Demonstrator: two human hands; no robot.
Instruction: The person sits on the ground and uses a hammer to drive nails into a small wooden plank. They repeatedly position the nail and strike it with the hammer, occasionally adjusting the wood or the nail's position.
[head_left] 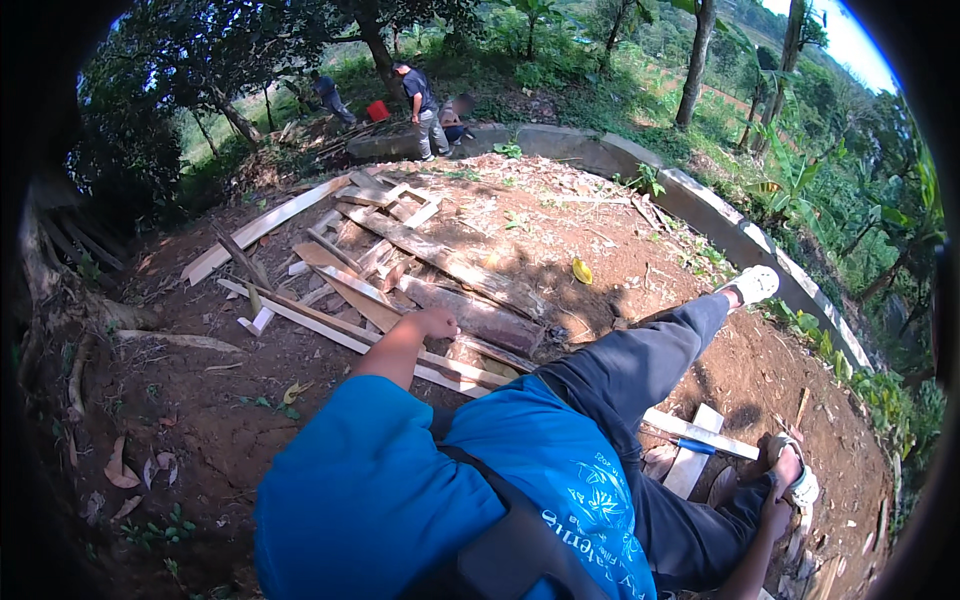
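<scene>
While the person's torso in a blue shirt point(400, 480) fills the lower middle, the left hand point(435, 322) sits raised mid-frame, fingers curled into a loose fist, nothing visibly held. Just past the knuckles, on the far side of the fingers, lies a thick weathered log point(480, 318) on a heap of rough planks point(390, 250). Beneath the fist a pale thin batten point(330, 325) runs diagonally over red-brown dirt point(200, 400). Further beyond the fingers, a yellow leaf-like scrap point(581, 270) lies on the dirt, well apart from the hand. Dark trouser leg point(640, 365) stretches right to a white shoe point(755, 284) near the curved concrete curb point(700, 200). The right hand point(775, 515) is low at the right edge, close to the other foot in a sandal point(795, 470); fingers are turned away, cannot tell if wide or closed, or if they grip anything. Left of those fingers, a white board point(692, 462) crosses a white strip with a blue band point(695, 444). Far back, three people point(420, 100) work under trees beside a red bucket point(378, 110).
</scene>
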